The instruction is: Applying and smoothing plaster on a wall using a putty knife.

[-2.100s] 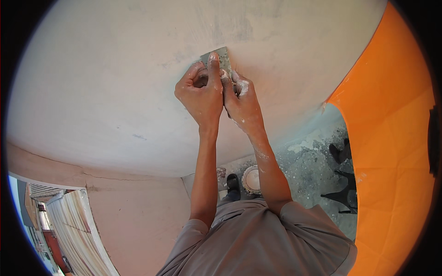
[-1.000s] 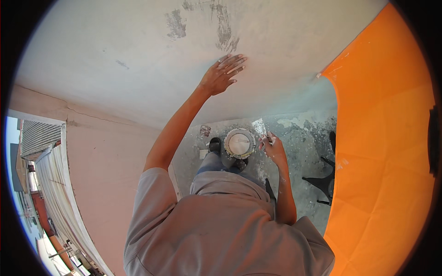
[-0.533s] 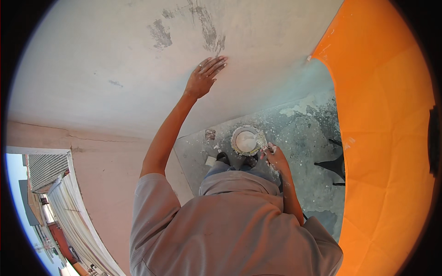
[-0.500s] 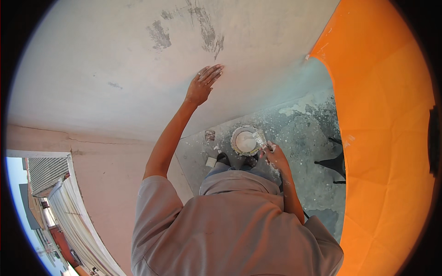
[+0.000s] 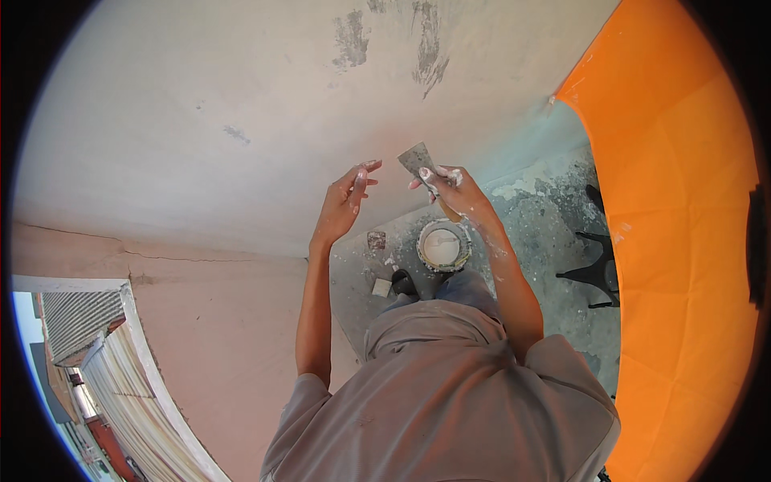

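My right hand [image 5: 454,193] grips a putty knife [image 5: 414,161] with a flecked metal blade raised in front of the pale wall [image 5: 225,96] and an orange-brown handle below my fingers. My left hand [image 5: 345,201], fingers slightly curled and apart, holds nothing and is just left of the blade, apparently off the wall. Both hands have white smears on them. Dark rough patches [image 5: 349,40] mark the wall above. Below my hands a round bucket [image 5: 467,251] encrusted with white material stands on the floor near my feet, with white material inside.
An orange sheet [image 5: 675,241] runs down the right side, with black chair-like legs [image 5: 594,273] beside it on the speckled grey floor [image 5: 530,225]. A small pale square piece [image 5: 382,287] lies by my shoe [image 5: 402,283]. At left, a cracked pink wall [image 5: 209,337] has an opening with pale curtains [image 5: 120,377].
My left hand has come away from the wall, down and closer to my right hand. My right hand has lifted the putty knife up from over the bucket.
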Motion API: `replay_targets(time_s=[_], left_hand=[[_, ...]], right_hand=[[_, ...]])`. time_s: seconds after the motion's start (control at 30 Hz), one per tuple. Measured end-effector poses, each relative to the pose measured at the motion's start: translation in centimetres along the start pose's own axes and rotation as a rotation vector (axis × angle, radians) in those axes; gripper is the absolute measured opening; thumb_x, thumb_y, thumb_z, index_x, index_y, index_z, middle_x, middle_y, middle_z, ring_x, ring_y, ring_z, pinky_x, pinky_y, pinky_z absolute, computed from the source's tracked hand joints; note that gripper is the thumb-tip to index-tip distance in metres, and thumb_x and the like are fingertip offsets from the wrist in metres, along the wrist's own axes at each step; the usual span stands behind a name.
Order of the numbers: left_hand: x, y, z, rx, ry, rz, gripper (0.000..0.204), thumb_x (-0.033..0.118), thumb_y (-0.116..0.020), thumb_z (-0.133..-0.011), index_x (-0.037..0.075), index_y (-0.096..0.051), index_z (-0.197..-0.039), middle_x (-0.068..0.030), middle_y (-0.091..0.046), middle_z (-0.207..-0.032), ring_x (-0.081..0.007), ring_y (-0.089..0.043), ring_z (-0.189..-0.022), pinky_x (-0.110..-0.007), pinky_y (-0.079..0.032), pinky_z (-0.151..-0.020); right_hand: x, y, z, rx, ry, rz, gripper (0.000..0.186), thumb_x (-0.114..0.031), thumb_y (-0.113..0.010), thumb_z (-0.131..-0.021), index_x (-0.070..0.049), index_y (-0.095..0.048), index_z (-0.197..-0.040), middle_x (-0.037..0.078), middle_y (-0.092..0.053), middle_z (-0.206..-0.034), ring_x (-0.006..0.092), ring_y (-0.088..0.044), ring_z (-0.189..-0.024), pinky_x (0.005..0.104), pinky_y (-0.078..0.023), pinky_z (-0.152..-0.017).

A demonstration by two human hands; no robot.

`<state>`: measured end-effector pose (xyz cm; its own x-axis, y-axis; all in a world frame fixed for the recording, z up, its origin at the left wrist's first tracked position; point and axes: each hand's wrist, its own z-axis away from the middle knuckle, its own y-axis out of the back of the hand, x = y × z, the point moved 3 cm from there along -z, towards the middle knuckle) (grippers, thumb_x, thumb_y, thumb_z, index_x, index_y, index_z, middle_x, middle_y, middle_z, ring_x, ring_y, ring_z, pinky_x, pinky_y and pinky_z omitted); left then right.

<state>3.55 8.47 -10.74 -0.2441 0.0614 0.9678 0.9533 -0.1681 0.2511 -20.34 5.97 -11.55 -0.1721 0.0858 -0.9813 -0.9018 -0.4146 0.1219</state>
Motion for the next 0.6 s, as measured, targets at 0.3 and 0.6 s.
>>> replay_targets(time_s=[0.3, 0.6], left_hand=[[3.5, 3.2, -5.5, 0.336, -0.053, 0.311, 0.055, 0.045, -0.048, -0.108, 0.000, -0.056, -0.139, -0.0125, -0.065, -0.133, -0.0204, -0.064, -0.116, -0.035, -0.051, -0.094], [-1.3, 0.4, -7.3, 0.328, 0.036, 0.594, 0.024, 0.028, -0.053, -0.109, 0.005, -0.062, -0.109, 0.0050, -0.055, -0.090, -0.0060, -0.046, -0.082, -0.023, -0.040, -0.074]], right_hand=[[-5.2, -7.9, -9.6, 0.146, 0.207, -0.519, 0.021, -0.024, -0.054, -0.108, -0.005, -0.058, -0.117, 0.000, -0.062, -0.074, 0.0070, -0.051, -0.061, 0.0243, -0.046, -0.057], [-2.3, -9.0, -12.3, 0.491, 0.289, -0.075, 0.030, -0.027, -0.056, -0.107, 0.002, -0.059, -0.103, 0.006, -0.060, -0.065, 0.0170, -0.058, -0.058, 0.0370, -0.045, -0.053]])
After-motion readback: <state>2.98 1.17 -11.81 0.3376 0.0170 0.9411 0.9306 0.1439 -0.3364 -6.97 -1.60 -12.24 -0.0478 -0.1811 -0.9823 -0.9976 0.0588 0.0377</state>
